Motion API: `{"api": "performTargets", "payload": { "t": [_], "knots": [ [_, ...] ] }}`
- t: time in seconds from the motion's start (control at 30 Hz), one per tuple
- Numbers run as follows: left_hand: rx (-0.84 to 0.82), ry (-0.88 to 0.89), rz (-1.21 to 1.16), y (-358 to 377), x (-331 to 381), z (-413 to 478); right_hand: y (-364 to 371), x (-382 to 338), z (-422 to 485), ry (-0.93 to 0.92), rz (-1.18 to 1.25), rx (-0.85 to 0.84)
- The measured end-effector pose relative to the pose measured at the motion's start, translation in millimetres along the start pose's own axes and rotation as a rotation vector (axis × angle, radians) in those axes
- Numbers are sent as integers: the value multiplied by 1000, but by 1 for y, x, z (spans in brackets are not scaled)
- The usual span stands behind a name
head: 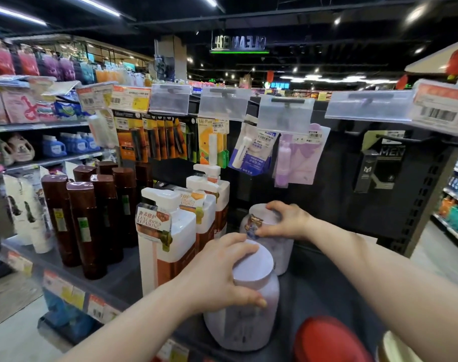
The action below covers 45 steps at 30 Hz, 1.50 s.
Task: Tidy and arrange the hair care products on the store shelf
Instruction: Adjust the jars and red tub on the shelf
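Near lilac jar [251, 322] gripped at lid by left hand [217, 273], far lilac jar [285, 254] clasped atop by right hand [287, 220], both stood on shelf [123, 280]

The near lilac jar [244, 322] and far lilac jar [282, 254] look like frosted, semi-matt plastic with smooth lids. The brown bottles [90, 231] are glossy plastic (light streaks their caps). The white pump bottles [180, 231] shine too. The shelf [118, 278] is matt dark grey, and the perforated back panel [353, 205] is matt black metal.
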State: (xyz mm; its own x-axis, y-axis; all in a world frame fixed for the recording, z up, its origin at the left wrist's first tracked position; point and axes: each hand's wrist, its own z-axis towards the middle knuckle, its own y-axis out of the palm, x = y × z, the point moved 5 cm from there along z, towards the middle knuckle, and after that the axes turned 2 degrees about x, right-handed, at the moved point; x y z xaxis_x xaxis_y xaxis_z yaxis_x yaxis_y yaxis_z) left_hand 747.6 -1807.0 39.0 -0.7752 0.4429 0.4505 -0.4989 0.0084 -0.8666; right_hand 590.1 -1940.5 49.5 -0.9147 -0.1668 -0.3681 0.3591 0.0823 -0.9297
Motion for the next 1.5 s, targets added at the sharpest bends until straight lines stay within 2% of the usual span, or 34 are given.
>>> {"api": "performTargets", "payload": {
  "t": [0.2,0.47,0.67,1.0,1.13,1.27,1.33,1.43,1.5],
  "knots": [
    [34,-3,-3,2,2,-3,6,-13,-28,-25,-84,-62],
    [164,-60,-194,9,-7,-17,6,-15,-39,-75,-13,-119],
    [249,-146,-323,21,-20,-30,4,-19,-41,-92,-12,-91],
    [246,-174,-248,16,-18,-33,11,-21,-47,-48,-21,-73],
    [226,-180,-253,18,-18,-34,8,-27,-61,-63,-82,-29],
    [210,-185,-284,22,-18,-35,-13,-49,-84,-219,67,191],
    [224,-196,-281,22,-18,-36,-11,-61,-98,-286,149,120],
    [234,-217,-272,22,-17,-38,10,-71,-114,-402,-11,-106],
    [244,-233,-259,23,-14,-41,15,-70,-115,-401,-21,-129]
  ]
}}
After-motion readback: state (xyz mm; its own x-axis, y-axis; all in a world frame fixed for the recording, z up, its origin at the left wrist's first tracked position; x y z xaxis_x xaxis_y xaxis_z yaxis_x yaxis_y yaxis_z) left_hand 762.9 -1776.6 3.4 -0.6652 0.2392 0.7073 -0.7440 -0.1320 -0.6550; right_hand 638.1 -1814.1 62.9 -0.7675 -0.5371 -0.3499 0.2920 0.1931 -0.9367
